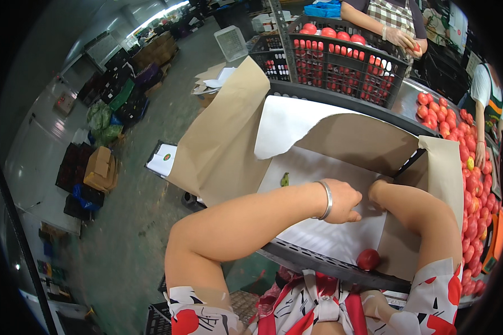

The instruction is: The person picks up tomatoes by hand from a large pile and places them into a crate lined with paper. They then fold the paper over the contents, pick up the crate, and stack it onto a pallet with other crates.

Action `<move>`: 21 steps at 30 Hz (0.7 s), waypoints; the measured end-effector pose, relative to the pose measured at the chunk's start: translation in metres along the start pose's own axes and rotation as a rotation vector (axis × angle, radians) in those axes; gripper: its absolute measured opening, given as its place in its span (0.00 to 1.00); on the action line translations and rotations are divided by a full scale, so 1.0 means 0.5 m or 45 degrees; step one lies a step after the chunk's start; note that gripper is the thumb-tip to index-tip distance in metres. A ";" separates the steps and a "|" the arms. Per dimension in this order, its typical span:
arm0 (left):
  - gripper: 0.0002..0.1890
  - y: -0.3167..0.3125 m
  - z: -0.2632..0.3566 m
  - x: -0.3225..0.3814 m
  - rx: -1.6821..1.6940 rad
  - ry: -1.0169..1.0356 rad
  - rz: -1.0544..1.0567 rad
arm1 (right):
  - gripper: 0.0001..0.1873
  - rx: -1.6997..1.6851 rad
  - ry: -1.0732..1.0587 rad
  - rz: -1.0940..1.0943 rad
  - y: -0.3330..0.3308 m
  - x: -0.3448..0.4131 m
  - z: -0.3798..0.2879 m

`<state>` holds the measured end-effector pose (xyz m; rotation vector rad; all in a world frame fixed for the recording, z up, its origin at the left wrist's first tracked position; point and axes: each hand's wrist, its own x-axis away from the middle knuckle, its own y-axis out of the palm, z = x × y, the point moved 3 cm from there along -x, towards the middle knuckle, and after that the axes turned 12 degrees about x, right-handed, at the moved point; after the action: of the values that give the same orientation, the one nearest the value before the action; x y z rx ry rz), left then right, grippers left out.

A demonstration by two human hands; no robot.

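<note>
Before me stands a black plastic crate [335,268] lined with brown paper [222,138] and white paper [318,238]. My left hand [341,201], with a silver bangle on its wrist, is over the crate's floor; thumb and forefinger are apart with nothing seen between them. Just to its right, my right hand [378,193] reaches down by the right-hand lining, its fingers mostly hidden behind the wrist. One red tomato [368,259] lies in the near right corner. A small green leaf scrap [285,179] rests on the white paper, beyond my left forearm.
Many tomatoes [471,188] cover a metal table at right, beside an orange device [496,243]. Behind the crate stands a tomato-filled black crate [348,67] and a metal post [283,42]. Two people work there, one gloved hand [398,37] holding a tomato. Cartons [100,169] stand left.
</note>
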<state>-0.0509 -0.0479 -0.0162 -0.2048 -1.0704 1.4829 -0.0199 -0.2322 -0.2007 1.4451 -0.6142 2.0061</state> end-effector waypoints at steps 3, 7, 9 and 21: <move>0.21 -0.016 -0.002 0.000 0.000 0.033 0.083 | 0.18 -0.001 0.075 0.097 -0.002 0.005 -0.010; 0.21 -0.036 -0.002 0.015 0.058 -0.006 0.110 | 0.25 -0.175 0.124 0.546 -0.074 0.156 -0.003; 0.21 -0.040 -0.003 0.014 0.068 -0.033 0.077 | 0.30 -0.411 0.164 0.804 -0.093 0.200 0.016; 0.29 -0.044 -0.039 -0.013 0.386 -0.193 0.288 | 0.34 -1.066 -0.104 1.687 -0.041 0.376 0.004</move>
<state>-0.0208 -0.0473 -0.0146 0.0019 -0.9494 1.8677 -0.0497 -0.1830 -0.0207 0.5293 -2.5297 1.9438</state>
